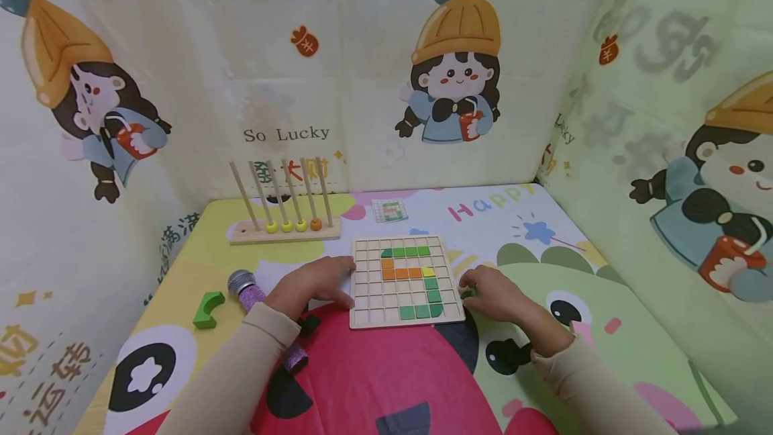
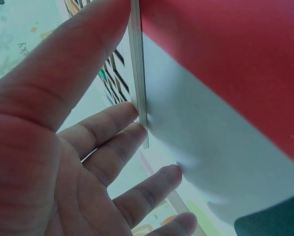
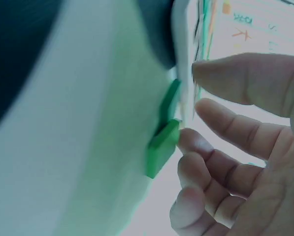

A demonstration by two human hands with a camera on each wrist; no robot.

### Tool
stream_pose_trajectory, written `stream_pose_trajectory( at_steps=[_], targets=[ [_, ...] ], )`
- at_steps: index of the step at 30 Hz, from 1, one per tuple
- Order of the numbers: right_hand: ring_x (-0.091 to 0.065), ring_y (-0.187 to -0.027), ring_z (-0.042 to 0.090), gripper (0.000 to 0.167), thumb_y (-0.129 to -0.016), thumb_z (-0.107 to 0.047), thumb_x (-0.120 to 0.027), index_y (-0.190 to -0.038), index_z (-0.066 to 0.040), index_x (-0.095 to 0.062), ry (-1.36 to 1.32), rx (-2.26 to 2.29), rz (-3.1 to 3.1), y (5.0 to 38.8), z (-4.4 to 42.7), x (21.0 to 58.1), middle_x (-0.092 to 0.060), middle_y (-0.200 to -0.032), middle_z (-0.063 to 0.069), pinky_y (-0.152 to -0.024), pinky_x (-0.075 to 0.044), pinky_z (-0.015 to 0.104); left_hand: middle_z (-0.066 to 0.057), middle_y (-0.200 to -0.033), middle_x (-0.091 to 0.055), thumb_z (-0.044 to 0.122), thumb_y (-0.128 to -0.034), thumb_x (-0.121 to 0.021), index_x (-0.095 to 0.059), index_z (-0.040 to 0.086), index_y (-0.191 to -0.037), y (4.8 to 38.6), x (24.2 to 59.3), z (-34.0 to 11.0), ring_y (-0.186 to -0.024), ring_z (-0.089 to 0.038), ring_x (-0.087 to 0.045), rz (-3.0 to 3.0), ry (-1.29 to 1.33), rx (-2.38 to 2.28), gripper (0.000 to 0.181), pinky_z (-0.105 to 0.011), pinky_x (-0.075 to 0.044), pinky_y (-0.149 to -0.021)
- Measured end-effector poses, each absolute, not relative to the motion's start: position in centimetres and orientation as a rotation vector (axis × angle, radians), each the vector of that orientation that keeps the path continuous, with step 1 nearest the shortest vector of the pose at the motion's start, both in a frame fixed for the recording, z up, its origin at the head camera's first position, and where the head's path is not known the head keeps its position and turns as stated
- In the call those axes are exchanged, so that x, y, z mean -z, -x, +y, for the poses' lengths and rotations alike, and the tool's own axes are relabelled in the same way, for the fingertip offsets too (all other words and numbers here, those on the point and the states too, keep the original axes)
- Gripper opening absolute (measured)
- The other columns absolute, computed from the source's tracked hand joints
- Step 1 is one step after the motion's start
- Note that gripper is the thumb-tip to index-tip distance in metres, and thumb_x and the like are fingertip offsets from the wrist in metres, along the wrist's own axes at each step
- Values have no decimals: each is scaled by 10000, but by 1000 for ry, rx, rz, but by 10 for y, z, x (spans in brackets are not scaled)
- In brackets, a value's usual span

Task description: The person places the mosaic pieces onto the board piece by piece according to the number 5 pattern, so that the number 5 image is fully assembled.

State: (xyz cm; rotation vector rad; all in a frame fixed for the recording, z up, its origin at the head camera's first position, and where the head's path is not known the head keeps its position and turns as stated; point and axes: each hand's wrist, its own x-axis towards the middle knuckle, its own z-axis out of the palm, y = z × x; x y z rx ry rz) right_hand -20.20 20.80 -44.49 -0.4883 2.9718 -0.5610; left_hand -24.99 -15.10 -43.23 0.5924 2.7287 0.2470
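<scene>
A square wooden grid board (image 1: 368,294) lies on the table between both hands. Green, orange and yellow tiles (image 1: 401,274) form a winding path in its cells. My left hand (image 1: 314,282) rests at the board's left edge. In the left wrist view, the thumb and two fingertips touch the board's thin edge (image 2: 138,73), with the fingers nearly straight. At the right edge is my right hand (image 1: 492,293), fingers loosely bent. Loose green tiles (image 3: 162,150) lie on the cloth by its fingertips; none is visibly pinched.
A small printed pattern card (image 1: 389,210) lies behind the board. Back left stands a wooden peg rack (image 1: 284,237) with yellow and orange beads. A purple glitter microphone (image 1: 249,293) lies partly under the left forearm, and a green arch block (image 1: 208,309) is left of it.
</scene>
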Motion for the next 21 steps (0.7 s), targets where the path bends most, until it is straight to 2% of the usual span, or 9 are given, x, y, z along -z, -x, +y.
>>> stream_pose_trajectory(
  at_steps=[2,8,16,21],
  targets=[
    [-576,-919,207,286,-818,-126,-803,-1090,-61,-745,463,517,2962,203,213,448,-665,-1002,62,-845,-527,436,-105,-1398,-625,392,-786,-904,-553,93,-1446,249,432,-152,-1253,-294,-587,2730,-591,-244,805,-475,-461,-1107],
    [-532,-914,207,305,-839,-185,-811,-1116,-69,-758,442,452,2956,205,217,454,-649,-1004,52,-821,-506,413,-109,-1359,-644,383,-778,-910,-570,83,-1414,249,433,-152,-1225,-294,-600,2736,-608,-262,781,-477,-466,-1094],
    [-560,-815,201,185,-853,-145,-800,-1018,-63,-780,443,380,2965,210,220,450,-688,-900,31,-783,-538,425,-87,-1326,-654,392,-774,-911,-584,101,-1386,249,435,-151,-1176,-267,-608,2740,-595,-266,752,-457,-479,-1071],
    [-556,-775,183,152,-838,-143,-822,-948,-89,-733,417,430,2965,212,221,451,-659,-838,-1,-744,-529,394,-92,-1292,-664,383,-778,-912,-583,91,-1366,250,433,-151,-1139,-259,-615,2741,-612,-249,734,-457,-488,-1049]
  ],
)
